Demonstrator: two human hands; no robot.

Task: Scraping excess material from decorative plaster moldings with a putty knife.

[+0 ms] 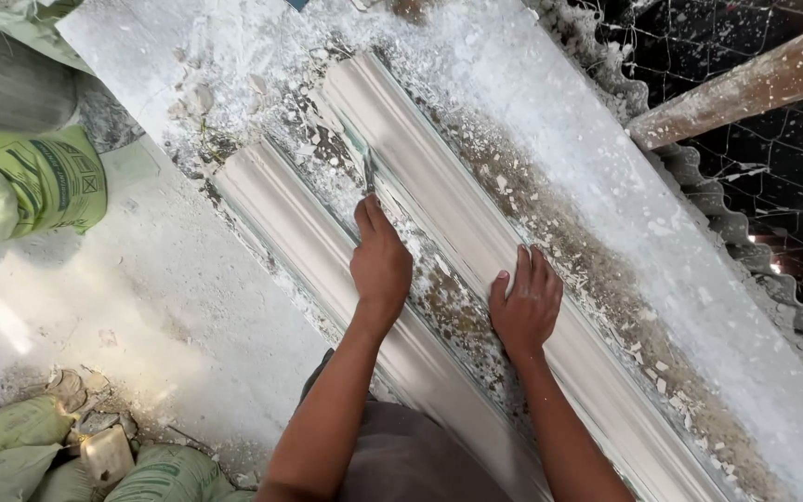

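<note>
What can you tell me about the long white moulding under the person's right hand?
The right moulding is a long, white, ridged strip that looks like cast plaster, with stepped curves along its length. It lies flat and slants across the bench, parallel to a second moulding on its left. White crumbs and dust surround it. The right hand rests flat on it, fingers spread. The left hand holds a thin tool against its left edge.

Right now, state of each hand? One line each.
Left hand: closed around a thin scraper tool, blade at the edge of the right plaster moulding.
Right hand: open, flat on the same moulding, holding nothing.
</note>
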